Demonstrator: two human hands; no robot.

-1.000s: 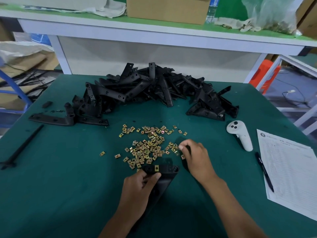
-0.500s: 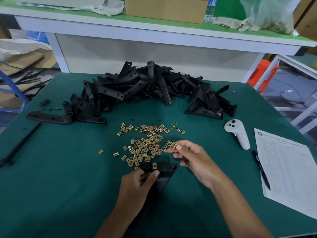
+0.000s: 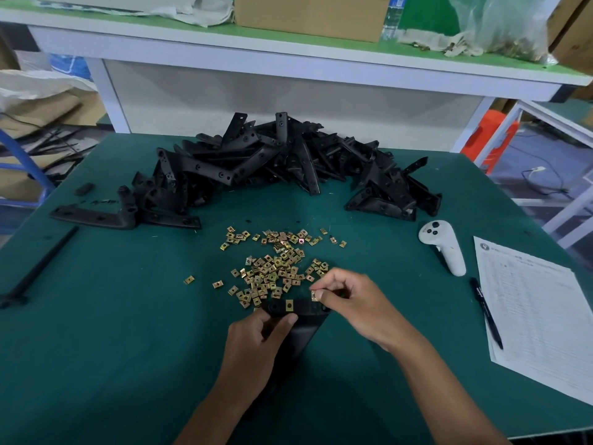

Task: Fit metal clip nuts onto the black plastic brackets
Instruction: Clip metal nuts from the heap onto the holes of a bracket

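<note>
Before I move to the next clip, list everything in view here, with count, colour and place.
table: one, green top
brackets: large pile, black, far side
bracket: one, black, near centre, one nut fitted
clip nuts: many, gold, loose at centre
controller: one, white, right
pen: one, black, beside the paper
paper: one stack, white, right edge
rod: one, black, left
box: one, brown, back shelf
left hand: grips the bracket
right hand: pinches a clip nut at the bracket's end
</note>
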